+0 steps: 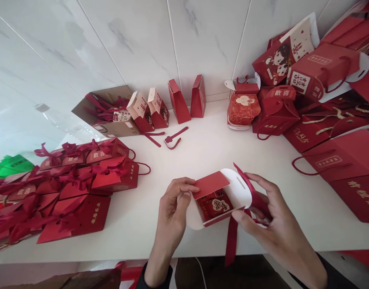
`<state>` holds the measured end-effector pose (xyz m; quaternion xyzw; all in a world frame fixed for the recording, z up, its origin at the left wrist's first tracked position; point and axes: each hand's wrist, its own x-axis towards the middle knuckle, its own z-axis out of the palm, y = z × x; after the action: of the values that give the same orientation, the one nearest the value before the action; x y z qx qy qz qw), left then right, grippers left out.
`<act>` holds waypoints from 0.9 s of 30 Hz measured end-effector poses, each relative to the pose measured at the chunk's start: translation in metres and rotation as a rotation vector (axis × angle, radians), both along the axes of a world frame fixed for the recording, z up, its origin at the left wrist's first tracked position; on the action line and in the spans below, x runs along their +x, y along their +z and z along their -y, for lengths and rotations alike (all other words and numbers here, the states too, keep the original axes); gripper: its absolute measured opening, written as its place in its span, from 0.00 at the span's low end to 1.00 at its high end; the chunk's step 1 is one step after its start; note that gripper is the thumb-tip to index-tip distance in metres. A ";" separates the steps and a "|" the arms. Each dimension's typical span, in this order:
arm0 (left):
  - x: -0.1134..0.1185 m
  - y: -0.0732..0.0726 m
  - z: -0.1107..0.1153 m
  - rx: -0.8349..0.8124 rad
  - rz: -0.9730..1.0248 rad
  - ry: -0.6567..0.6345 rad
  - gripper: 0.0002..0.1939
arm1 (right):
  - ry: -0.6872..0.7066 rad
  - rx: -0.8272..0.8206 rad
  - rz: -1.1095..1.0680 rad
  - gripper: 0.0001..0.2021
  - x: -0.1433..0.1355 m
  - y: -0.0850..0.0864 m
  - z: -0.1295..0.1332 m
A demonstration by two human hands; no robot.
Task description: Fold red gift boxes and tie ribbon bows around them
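A small red gift box (211, 186) is held over the front edge of the white table, its top partly open. Inside lies a red packet (219, 204) with a white label and printed characters. My left hand (175, 210) grips the box's left side, fingers on the red lid flap and thumb near the opening. On the other side, my right hand (270, 214) has its thumb at the box's front corner and its fingers around the slotted white-lined side flap (239, 186). A dark red ribbon (232, 241) hangs below the box beside my right thumb.
Finished-looking red boxes with ribbon bows (100, 200) crowd the left. A cardboard carton (112, 129) of ribbons and several small upright boxes (179, 102) line the wall. Loose strips (169, 139) lie before them. Red gift boxes (323, 68) pile up on the right.
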<state>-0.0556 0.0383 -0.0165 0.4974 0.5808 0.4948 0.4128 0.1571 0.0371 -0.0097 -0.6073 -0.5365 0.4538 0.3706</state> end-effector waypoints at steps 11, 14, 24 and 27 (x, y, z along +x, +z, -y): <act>0.014 0.013 0.005 0.037 -0.314 -0.094 0.06 | 0.006 0.019 0.115 0.21 -0.005 -0.002 -0.009; 0.020 0.012 0.005 0.094 -0.389 -0.090 0.10 | 0.014 0.092 0.114 0.19 -0.007 0.003 -0.004; 0.038 0.005 0.001 0.173 -0.562 -0.042 0.11 | 0.207 0.213 0.164 0.19 -0.001 -0.005 -0.002; 0.041 0.004 -0.001 0.176 -0.572 -0.145 0.11 | 0.283 0.259 0.162 0.20 -0.001 -0.008 0.000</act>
<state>-0.0145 0.0390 -0.0122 0.6905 0.5914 0.3524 0.2219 0.1564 0.0372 -0.0176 -0.5076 -0.6983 0.3782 0.3341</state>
